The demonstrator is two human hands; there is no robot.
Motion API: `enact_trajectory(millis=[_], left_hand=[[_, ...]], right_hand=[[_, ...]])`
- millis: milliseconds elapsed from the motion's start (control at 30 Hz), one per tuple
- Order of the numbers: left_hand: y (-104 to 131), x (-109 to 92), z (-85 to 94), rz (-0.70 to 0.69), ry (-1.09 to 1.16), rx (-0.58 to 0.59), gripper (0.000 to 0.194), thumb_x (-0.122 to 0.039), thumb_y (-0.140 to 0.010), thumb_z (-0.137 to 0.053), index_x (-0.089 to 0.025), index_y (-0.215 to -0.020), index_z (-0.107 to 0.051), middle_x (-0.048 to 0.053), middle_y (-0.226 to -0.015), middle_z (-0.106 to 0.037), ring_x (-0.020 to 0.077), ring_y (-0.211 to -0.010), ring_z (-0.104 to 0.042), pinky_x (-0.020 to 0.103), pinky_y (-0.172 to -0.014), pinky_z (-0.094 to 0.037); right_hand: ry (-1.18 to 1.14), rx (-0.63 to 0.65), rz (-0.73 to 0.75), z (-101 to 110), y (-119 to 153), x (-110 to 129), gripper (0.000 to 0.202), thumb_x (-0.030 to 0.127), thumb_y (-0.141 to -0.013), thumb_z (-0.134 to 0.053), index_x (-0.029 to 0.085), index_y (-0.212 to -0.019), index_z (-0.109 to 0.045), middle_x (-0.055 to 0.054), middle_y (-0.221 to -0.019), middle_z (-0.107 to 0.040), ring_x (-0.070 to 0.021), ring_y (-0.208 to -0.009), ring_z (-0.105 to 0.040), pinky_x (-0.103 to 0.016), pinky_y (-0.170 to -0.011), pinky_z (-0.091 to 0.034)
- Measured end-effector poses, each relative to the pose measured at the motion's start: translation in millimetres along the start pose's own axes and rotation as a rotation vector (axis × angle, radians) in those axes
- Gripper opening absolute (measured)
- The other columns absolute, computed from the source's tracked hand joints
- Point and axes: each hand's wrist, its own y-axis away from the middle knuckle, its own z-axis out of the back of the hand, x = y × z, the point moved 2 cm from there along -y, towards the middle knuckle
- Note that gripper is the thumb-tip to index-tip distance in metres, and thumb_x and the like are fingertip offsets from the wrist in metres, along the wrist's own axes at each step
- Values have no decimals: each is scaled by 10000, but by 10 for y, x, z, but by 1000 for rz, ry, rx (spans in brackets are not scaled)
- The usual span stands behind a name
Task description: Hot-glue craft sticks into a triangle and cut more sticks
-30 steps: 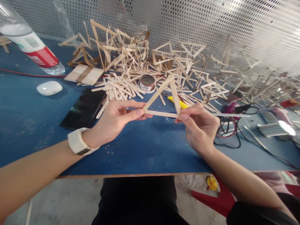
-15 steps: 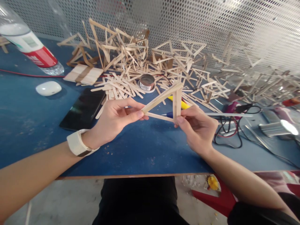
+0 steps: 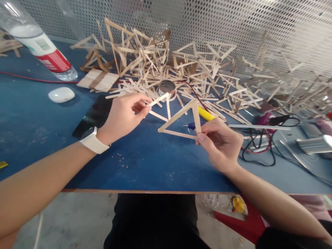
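Between thumb and fingers, my left hand (image 3: pixel 127 116) pinches the left corner of a triangle of wooden craft sticks (image 3: pixel 168 106). My right hand (image 3: pixel 220 143) grips the lower right corner of a second craft-stick triangle (image 3: pixel 178 116), held a little nearer to me. The two triangles are separate frames, though they overlap in view, so I cannot tell whether they touch. Behind my right fingers lie a blue-handled pointed tool (image 3: pixel 193 125) and a yellow tool or handle (image 3: pixel 205 113). A small round tin (image 3: pixel 166 87) stands beyond the triangles.
A heap of loose sticks and glued stick frames (image 3: pixel 145 55) lies along the perforated metal screen (image 3: pixel 194 20). On the left are a water bottle (image 3: pixel 49 52), a white rounded case (image 3: pixel 61 94) and a dark phone (image 3: pixel 90 117). Black cables (image 3: pixel 269 148) tangle on the right.
The stick triangles, held together in both hands before, are now apart. My left hand has moved left and slightly up with one; my right hand keeps the other nearly in place.
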Motion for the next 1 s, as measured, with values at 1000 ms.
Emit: enact_trajectory(millis=[1000], left_hand=[[248, -454, -69, -480, -103, -46, 24, -199, -1152, -813, -208, -1131, -821, 53, -1070, -837, 184, -952, -791, 333, -896, -666]], right_hand=[[-55, 315, -217, -164, 67, -13, 55, 226, -1051, -868, 261, -1018, -894, -2, -834, -810, -148, -719, -736, -264, -640, -619]])
